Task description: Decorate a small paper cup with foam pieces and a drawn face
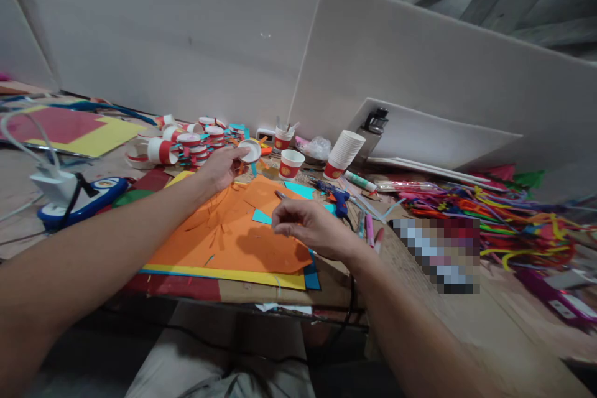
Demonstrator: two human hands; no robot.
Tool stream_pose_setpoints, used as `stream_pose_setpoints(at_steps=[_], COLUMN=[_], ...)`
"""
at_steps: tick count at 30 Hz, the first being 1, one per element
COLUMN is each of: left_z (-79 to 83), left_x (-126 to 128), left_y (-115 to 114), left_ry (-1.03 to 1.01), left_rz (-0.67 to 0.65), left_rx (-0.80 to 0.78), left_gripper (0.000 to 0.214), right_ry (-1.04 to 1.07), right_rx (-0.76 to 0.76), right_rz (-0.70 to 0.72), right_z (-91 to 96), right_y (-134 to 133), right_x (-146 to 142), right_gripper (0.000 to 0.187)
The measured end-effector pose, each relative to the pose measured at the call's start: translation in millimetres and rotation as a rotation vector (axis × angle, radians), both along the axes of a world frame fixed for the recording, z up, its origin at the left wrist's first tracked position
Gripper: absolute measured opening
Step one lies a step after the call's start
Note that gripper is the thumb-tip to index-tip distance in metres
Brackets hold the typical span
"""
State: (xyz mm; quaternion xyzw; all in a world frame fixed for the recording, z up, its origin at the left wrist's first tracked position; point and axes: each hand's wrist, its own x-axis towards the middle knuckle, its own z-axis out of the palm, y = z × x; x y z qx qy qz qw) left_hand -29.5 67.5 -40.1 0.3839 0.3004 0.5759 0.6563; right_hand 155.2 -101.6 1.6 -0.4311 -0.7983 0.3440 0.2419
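My left hand (222, 169) is closed on a cut-down paper cup (250, 150), a shallow white round piece with its inside facing me. Orange and blue strips show just below it. Over the orange sheets (200, 242), my right hand (310, 224) has its fingers curled together. A thin dark tip (280, 194) shows beside its knuckles; whether the hand holds it I cannot make out. Between and beyond the hands stands a red and white paper cup (291, 165). Small blue paper pieces (262, 216) lie near my right fingers.
Several cut red and white cups (196, 140) are piled at the left back. A leaning cup stack (345, 152) and a bottle (374, 127) stand behind. To the right lie a blue glue gun (340, 199) and colourful pipe cleaners (522, 224). A power strip (84, 199) sits left.
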Motion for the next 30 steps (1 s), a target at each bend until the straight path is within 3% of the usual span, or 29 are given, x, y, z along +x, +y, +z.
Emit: stream_pose_setpoints(at_steps=[2, 3, 4, 6, 8, 13, 18, 22, 27, 30], left_z=[-0.2, -0.3, -0.4, -0.4, -0.1, -0.1, -2.8, -3.9, -4.8, -4.6], left_x=[-0.1, 0.0, 0.3, 0.9, 1.5, 1.5, 1.3, 1.5, 2.4, 3.4], left_y=[0.6, 0.7, 0.7, 0.1, -1.3, -3.7, -2.3, -1.2, -1.3, -3.3], left_ry=[0.002, 0.005, 0.008, 0.014, 0.013, 0.031, 0.039, 0.046, 0.057, 0.056], left_rz=[0.0, -0.004, -0.01, -0.02, -0.025, -0.016, -0.034, -0.031, -0.05, -0.057], left_rx=[-0.007, -0.009, -0.009, -0.004, 0.004, 0.017, 0.016, 0.017, 0.019, 0.023], left_gripper=[0.009, 0.009, 0.009, 0.009, 0.009, 0.009, 0.012, 0.012, 0.014, 0.013], right_ry=[0.07, 0.046, 0.021, -0.054, -0.225, -0.501, -0.472, -0.354, -0.024, 0.135], right_rx=[-0.205, -0.224, -0.159, 0.084, 0.263, 0.263, 0.291, 0.137, -0.26, -0.295], right_rz=[0.262, 0.351, 0.349, 0.14, 0.067, 0.061, 0.137, 0.221, 0.286, 0.207], right_z=[12.2, 15.1, 15.0, 6.3, -10.0, -38.2, -22.2, -0.7, 23.1, 27.7], right_y=[-9.5, -12.0, -12.7, -8.6, -0.4, 11.2, -3.0, -27.4, -52.1, -47.1], right_x=[-3.1, -5.3, -7.9, -13.8, -19.4, -25.2, -18.1, -2.5, 11.0, 4.5], right_gripper=[0.015, 0.017, 0.02, 0.025, 0.039, 0.059, 0.037, 0.034, 0.03, 0.024])
